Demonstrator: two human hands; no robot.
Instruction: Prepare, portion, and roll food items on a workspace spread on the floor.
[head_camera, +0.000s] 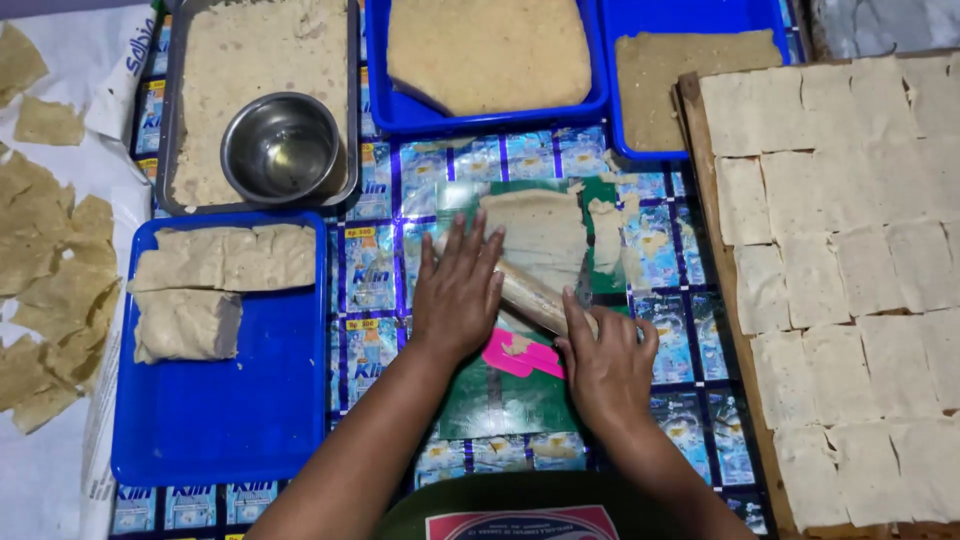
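Board (735, 330) on the right is packed with cut squares, so that's the biggest thing here. Blue tray (250, 400) on the left holds folded dough slabs. In the middle, on the green mat (500, 400), my left hand (458, 290) lies flat, fingers spread wide, on the rolling pin (530, 298) over the thin dough sheet (540, 235). My right hand (607, 368) has fingers loosely curled on the pin's near end, gripping nothing, beside the pink scraper (525, 357). I'd say even pressure from both palms keeps the thickness uniform.
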